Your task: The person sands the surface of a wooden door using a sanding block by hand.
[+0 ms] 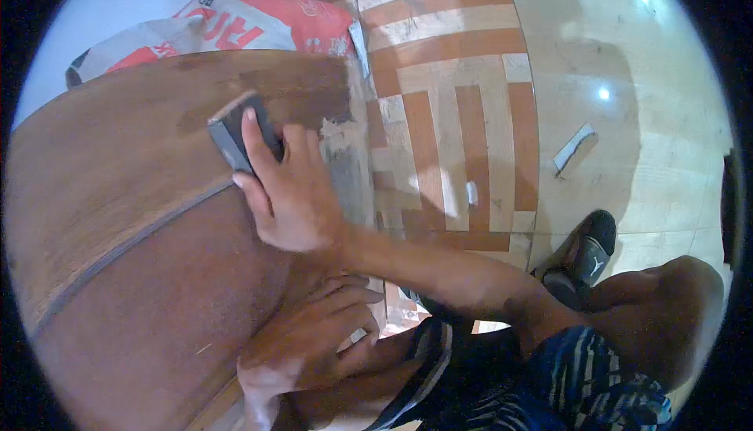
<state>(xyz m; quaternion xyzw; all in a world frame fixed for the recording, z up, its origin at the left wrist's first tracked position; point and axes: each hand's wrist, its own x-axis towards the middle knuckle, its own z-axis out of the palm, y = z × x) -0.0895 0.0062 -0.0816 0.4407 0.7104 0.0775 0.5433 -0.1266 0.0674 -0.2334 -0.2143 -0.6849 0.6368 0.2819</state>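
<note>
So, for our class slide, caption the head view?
Right hand holds a dark block on a brown panel; left hand nearby.

Head-worn view, forward and downward, close above left hand point(302, 341) and right hand point(302, 200)

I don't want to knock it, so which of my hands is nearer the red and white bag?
Right. Your right hand, gripping the dark block, sits below the bag in the picture; your left hand is farther off, over the brown surface nearer you.

The block point(229, 144) sits on the panel point(133, 145), the sack point(239, 29) behind it, a shoe point(594, 252) to the right.
</note>
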